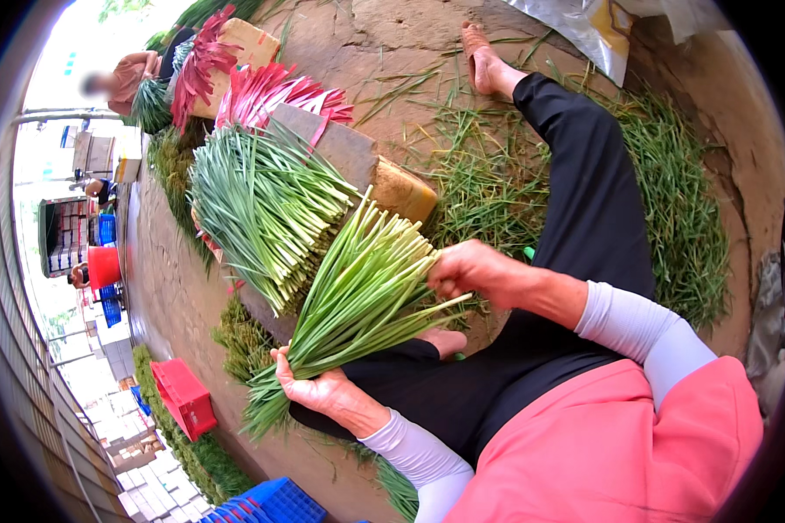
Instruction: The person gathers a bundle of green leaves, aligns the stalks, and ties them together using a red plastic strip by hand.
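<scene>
My left hand (320, 391) is closed around the leafy end of a loose bunch of green chive-like stalks (360, 287). The stalks fan out from it, pale cut ends towards my right hand (474, 271). The fingers of my right hand are curled against those ends and slightly blurred; whether they pinch any stalk is hidden. Just beyond the bunch, a thick pile of similar stalks (268, 202) lies on a low block-like stand (402, 189), pale ends facing me. Red ribbon-like strips (281, 98) lie at the stand's far end.
Loose trimmings (490, 189) litter the ground beside my leg, with a larger heap (674, 196) beyond it. A red crate (183, 399) and blue crates (275, 503) stand at lower left. Another person (131, 78) sits at upper left near more greens. A plastic sack (589, 33) lies at the top.
</scene>
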`<state>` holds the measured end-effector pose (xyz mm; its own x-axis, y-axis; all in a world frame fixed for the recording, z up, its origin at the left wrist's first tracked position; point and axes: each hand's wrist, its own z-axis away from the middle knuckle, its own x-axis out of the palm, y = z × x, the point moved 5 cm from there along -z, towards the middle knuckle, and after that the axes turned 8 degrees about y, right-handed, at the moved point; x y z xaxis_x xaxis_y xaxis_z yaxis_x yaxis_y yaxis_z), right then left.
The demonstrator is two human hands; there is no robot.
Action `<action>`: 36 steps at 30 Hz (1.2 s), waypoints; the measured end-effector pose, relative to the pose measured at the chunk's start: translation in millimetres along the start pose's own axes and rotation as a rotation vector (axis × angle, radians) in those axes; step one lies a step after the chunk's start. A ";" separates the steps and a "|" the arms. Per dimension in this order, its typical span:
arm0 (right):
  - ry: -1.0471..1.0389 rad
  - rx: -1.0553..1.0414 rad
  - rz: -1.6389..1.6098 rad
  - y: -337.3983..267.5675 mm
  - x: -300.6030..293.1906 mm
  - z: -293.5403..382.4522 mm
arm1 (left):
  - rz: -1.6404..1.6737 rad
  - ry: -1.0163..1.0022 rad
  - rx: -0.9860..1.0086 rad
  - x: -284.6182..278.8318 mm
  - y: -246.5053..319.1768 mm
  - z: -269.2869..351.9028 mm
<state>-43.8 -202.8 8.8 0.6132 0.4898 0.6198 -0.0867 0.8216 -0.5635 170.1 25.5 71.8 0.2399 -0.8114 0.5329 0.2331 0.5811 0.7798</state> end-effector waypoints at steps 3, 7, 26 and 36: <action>0.119 -0.011 -0.333 -14.6 -38.1 -5.8 | 0.007 0.005 0.013 2.9 5.9 6.5; 0.069 -0.132 0.259 -33.8 -28.5 1.3 | 0.013 0.019 0.032 7.3 6.8 10.6; 0.193 -0.811 0.974 -82.0 9.9 41.5 | 0.142 -0.534 0.101 38.9 18.4 41.4; 0.207 -1.068 1.243 -55.5 38.9 37.2 | 0.070 -0.514 0.141 51.4 12.9 57.1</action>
<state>-44.4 -218.6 84.5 0.6808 0.5364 -0.4987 -0.0821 -0.6207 -0.7797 131.6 -12.4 128.0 -0.2501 -0.7180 0.6496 0.0959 0.6492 0.7545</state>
